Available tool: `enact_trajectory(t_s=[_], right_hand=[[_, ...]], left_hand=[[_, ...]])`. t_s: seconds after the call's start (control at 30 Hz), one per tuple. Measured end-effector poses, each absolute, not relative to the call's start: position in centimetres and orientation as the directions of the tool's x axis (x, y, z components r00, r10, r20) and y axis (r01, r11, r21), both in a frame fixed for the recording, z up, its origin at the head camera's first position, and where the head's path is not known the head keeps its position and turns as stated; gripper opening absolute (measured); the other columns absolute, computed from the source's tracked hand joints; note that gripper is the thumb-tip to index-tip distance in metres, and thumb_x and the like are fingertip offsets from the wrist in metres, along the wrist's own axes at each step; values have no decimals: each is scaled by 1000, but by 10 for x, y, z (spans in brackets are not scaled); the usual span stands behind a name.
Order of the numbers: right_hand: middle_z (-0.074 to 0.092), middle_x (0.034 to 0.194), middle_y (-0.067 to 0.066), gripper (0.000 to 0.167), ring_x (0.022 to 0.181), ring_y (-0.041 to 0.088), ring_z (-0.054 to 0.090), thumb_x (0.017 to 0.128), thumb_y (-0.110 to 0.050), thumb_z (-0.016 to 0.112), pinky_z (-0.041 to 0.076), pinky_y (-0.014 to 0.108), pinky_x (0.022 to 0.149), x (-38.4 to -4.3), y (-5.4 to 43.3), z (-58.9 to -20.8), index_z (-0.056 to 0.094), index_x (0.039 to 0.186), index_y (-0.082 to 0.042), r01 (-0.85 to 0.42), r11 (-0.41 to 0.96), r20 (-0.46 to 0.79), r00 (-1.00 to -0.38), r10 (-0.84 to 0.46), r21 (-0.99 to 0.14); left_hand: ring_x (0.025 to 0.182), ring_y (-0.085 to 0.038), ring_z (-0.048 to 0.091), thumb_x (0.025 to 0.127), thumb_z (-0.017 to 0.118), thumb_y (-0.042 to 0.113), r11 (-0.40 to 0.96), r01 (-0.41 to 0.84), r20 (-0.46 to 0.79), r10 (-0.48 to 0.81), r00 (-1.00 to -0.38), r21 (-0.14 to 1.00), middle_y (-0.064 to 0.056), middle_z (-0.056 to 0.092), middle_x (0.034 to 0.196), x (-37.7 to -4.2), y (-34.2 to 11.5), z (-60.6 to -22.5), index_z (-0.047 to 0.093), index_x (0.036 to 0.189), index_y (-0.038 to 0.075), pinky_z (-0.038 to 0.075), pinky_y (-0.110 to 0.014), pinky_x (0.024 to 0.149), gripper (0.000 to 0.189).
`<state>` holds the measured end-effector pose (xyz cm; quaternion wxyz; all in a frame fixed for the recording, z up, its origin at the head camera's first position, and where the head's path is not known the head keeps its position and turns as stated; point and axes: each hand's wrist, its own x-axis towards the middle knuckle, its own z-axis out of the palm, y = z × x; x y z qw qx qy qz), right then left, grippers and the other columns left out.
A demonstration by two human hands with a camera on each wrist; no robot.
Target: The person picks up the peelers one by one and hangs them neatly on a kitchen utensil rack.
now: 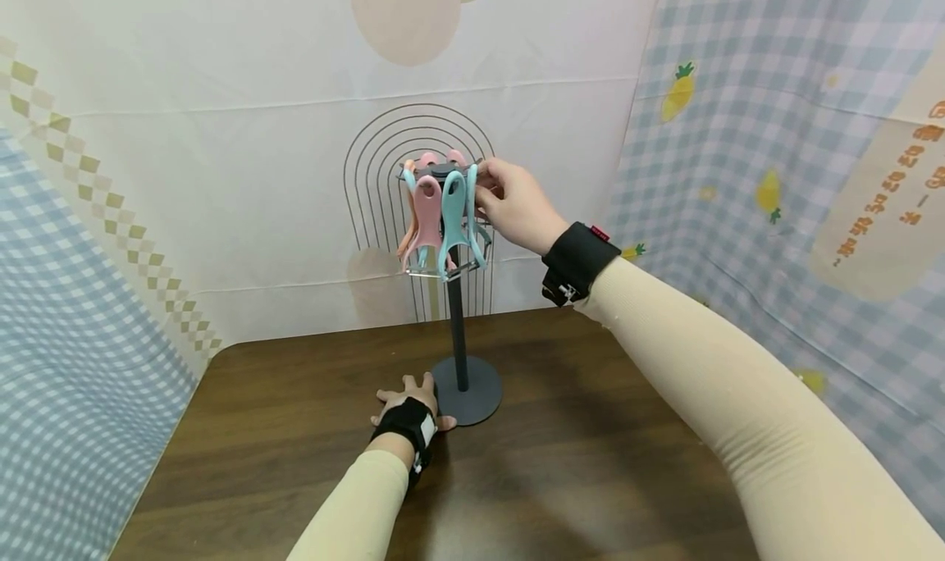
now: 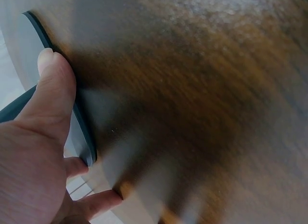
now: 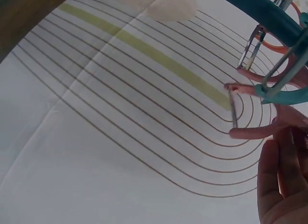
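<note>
A dark grey stand carries several Y-shaped peelers on its top ring, handles up and blades down. At its front hang a pink peeler and a light blue peeler, with orange and other pink ones behind. My right hand is at the ring's right side, its thumb and fingers pinching the handle of another pink peeler, largely hidden in the head view. Down on the table, my left hand rests with spread fingers against the round base, its thumb lying over the rim.
The stand is near the back of the brown wooden table. Behind it hangs a white patterned cloth. Blue checked cloth drapes the right side and also the left.
</note>
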<state>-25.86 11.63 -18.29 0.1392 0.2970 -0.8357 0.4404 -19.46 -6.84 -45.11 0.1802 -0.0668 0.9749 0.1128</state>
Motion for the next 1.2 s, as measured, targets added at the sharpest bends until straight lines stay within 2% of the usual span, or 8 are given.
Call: enact_trajectory(t_s=[0.23,0.37,0.5,0.63,0.73,0.83,1.03,1.2], right_hand=[[64,106,5,23,92,19,59,100,-18,56,45,31,78,-256,136,-193,60,118,-5,-639,499,518,-768,-376,-586],[64,107,6,26,90,19,57,100,-20,57,45,34,77,-253,157,-206,59,119,-4,-612,575,479,-788,-387,-543],[65,107,5,24,93,18,59,99,-21,59,49,36,82,-248,184,-236,60,117,-7,-558,658,391,-828,-401,-505],[63,115,9,28,102,22,61,98,-22,60,50,40,87,-237,217,-281,58,121,-7,-472,721,240,-881,-408,-507],[61,119,13,33,106,26,60,98,-23,59,49,44,87,-227,247,-314,55,125,-5,-402,764,128,-910,-394,-506],[61,119,16,36,108,31,59,98,-23,59,48,46,85,-220,278,-339,53,128,-3,-353,802,70,-928,-366,-482],[62,115,23,43,103,37,60,96,-26,61,49,49,81,-205,328,-364,53,126,4,-307,881,8,-945,-326,-360],[63,107,25,52,94,38,62,94,-29,64,49,50,75,-191,359,-372,52,124,11,-248,932,-104,-953,-283,-265]], left_hand=[[129,-66,17,73,76,60,971,-156,-353,-84,-932,181,-21,20,155,-197,-68,-457,25,154,18,37,-76,81,104],[128,-67,17,74,74,61,972,-145,-354,-72,-932,185,-21,19,156,-194,-66,-456,24,154,19,36,-76,83,104],[128,-67,17,75,73,61,972,-141,-359,-65,-931,189,-20,18,156,-191,-64,-454,23,155,19,36,-76,84,103],[129,-66,17,76,72,61,973,-136,-362,-61,-930,187,-20,18,156,-191,-63,-452,23,155,19,35,-76,85,102],[129,-66,18,76,72,60,974,-132,-363,-57,-930,183,-20,18,156,-191,-63,-451,23,155,19,35,-76,85,101],[129,-66,18,76,72,61,976,-133,-366,-61,-928,174,-20,17,157,-191,-64,-451,22,155,19,35,-76,85,103],[130,-65,16,75,73,61,973,-150,-380,-74,-922,175,-19,15,158,-189,-64,-449,20,155,21,35,-75,88,105],[130,-65,16,74,73,61,974,-148,-377,-74,-923,174,-20,16,157,-188,-61,-447,21,155,20,35,-75,87,105]])
